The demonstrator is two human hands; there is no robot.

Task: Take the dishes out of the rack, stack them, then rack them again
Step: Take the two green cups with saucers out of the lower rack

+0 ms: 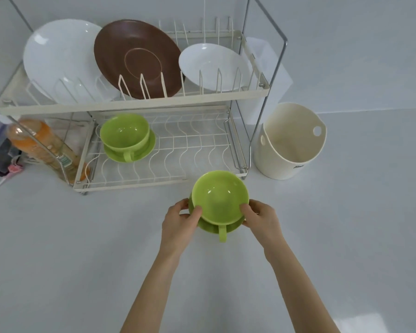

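Green glazed cup (220, 197) seated on its matching saucer (210, 227), handle pointing toward the near side, is positioned just in front of the lower tier of the two-tier dish rack (135, 108), right of centre.

Head view. Left hand (179, 221) and right hand (259, 218) each hold one side of the set: fingers curled round the saucer rim, thumbs pressed against the cup wall. Whether the saucer rests on the white counter (58, 248) or is lifted cannot be determined.

A second green cup and saucer (127, 138) stands on the left of the lower tier. On the upper tier, left to right: large white plate (58, 56), brown plate (137, 58), small white plate (214, 66). A cream tub (291, 143) stands right of the rack.

Handling judgement: the set appears rigid, light, smooth and breakable. The cup sits loose and may slide. Support it from the saucer rim on both sides and keep it level.
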